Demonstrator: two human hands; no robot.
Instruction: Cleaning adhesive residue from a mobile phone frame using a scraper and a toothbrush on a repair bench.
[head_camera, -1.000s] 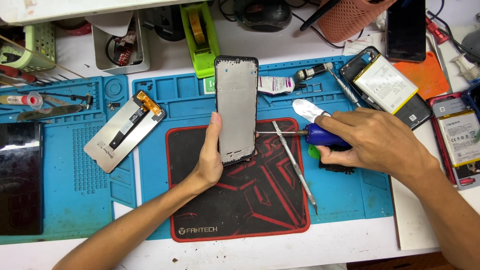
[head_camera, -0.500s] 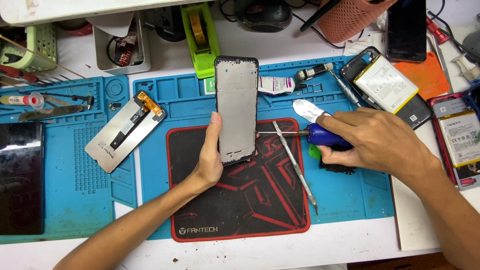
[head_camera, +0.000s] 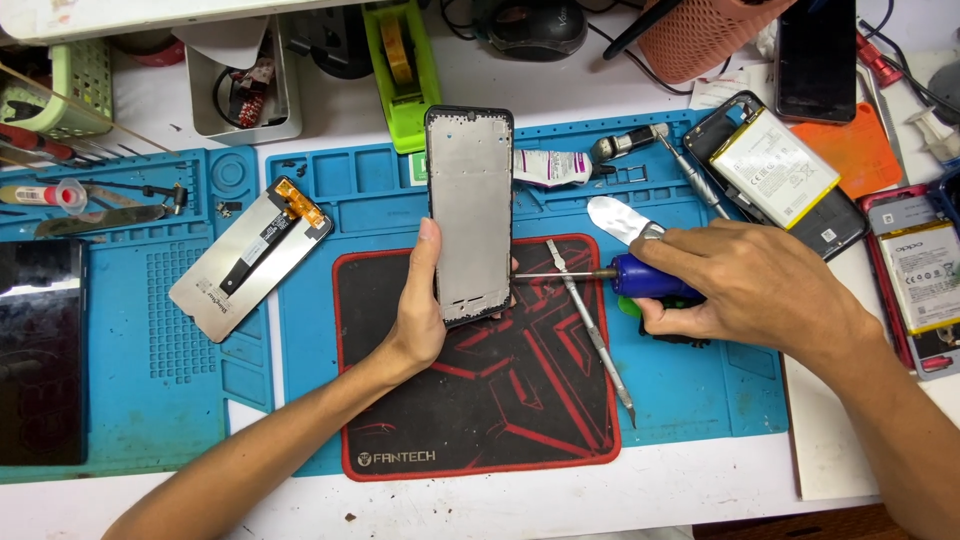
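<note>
My left hand (head_camera: 425, 300) grips the lower left edge of a grey phone frame (head_camera: 468, 200) with a black rim, which lies over the top of the black and red mat (head_camera: 480, 400). My right hand (head_camera: 750, 285) is closed on a blue-handled screwdriver (head_camera: 640, 277). Its thin shaft points left and its tip touches the frame's lower right edge. A silver pair of tweezers (head_camera: 590, 330) lies on the mat under the shaft.
A detached screen panel (head_camera: 245, 260) lies on the blue work mat (head_camera: 330, 330) to the left. A dark phone (head_camera: 40, 350) sits at far left. A small tube (head_camera: 550, 167), an opened phone with battery (head_camera: 780, 170), another battery phone (head_camera: 925, 280) and a green tape dispenser (head_camera: 395, 70) surround the work.
</note>
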